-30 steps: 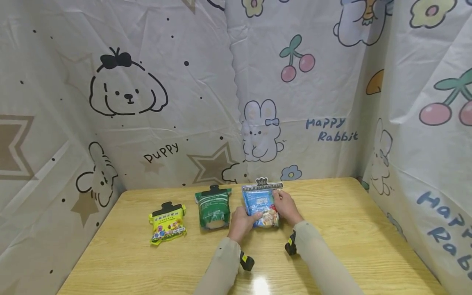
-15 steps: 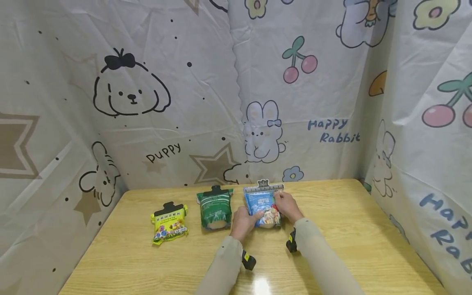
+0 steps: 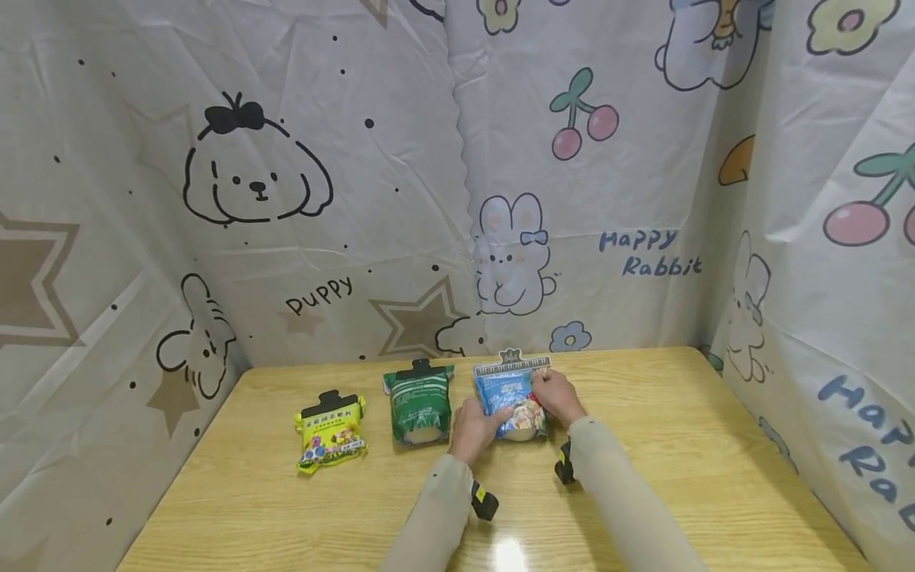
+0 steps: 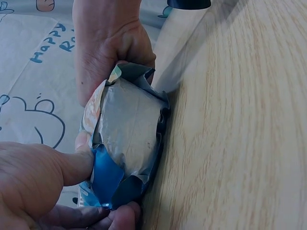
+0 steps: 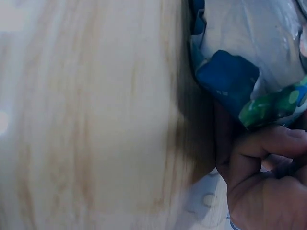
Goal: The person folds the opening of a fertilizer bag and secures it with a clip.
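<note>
A blue printed food bag (image 3: pixel 503 389) stands near the back of the table, its top closed by a clip with a piano-key pattern (image 3: pixel 511 365). My left hand (image 3: pixel 472 429) grips its lower left side, thumb on the printed front and fingers behind, as the left wrist view shows. With curled fingers my right hand (image 3: pixel 559 397) pinches the upper right edge, just below the clip. In the left wrist view the bag's pale folded bottom (image 4: pixel 129 129) faces the camera. The right wrist view shows the curled right hand (image 5: pixel 268 172) against the bag's side.
Left of the blue bag stands a green bag (image 3: pixel 420 409) with a black clip (image 3: pixel 420 369). Farther left lies a yellow bag (image 3: pixel 331 437), also with a black clip (image 3: pixel 329 403). A printed cloth (image 3: pixel 400 199) hangs behind the wooden table (image 3: pixel 272 516) and along its sides.
The head view has shifted slightly, so everything sits a little farther right. Both hands keep their places on the blue bag.
</note>
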The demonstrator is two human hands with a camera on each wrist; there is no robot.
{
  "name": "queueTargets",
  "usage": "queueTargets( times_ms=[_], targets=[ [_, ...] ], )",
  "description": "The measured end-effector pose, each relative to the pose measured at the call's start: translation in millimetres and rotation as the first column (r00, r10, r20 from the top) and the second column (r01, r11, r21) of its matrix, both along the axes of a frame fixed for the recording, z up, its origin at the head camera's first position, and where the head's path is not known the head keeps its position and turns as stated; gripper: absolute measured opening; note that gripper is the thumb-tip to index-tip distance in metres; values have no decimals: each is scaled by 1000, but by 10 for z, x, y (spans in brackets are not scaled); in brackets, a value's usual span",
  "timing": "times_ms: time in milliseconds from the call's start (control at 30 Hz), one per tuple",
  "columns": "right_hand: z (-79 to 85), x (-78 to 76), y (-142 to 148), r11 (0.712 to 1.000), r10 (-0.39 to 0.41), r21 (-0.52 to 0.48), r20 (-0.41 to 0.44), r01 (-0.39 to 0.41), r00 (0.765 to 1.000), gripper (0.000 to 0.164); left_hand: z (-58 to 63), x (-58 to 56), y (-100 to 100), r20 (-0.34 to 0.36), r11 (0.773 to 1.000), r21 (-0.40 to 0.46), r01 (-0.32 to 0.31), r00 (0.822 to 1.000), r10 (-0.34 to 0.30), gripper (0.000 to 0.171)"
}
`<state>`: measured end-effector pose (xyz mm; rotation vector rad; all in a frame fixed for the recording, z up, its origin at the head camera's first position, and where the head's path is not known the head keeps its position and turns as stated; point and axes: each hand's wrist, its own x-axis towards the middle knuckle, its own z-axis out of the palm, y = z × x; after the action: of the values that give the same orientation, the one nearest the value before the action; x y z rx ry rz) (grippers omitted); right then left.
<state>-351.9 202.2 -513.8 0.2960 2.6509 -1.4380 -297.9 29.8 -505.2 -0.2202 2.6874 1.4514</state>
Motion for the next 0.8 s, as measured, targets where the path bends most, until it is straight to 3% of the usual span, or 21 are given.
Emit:
queueTargets(
  times_ms=[267, 467, 600, 800],
  targets=[
    [28, -21, -26, 998, -5, 60, -5, 5, 1000, 46, 18, -4, -20, -17, 1000, -4, 9, 1000, -9, 45],
    [59, -18, -32, 993, -34, 112, -36, 38, 999, 38, 21, -26, -22, -31, 1000, 4, 21, 999, -21, 43],
    [49, -40, -2, 991, -47, 122, -27, 49, 999, 32, 34, -33, -13, -7, 1000, -6, 14, 1000, -14, 47],
    [57, -69, 58, 996, -39, 87, 31, 36, 999, 41, 35, -48, 18, 35, 1000, -15, -1, 999, 1, 52]
  ],
)
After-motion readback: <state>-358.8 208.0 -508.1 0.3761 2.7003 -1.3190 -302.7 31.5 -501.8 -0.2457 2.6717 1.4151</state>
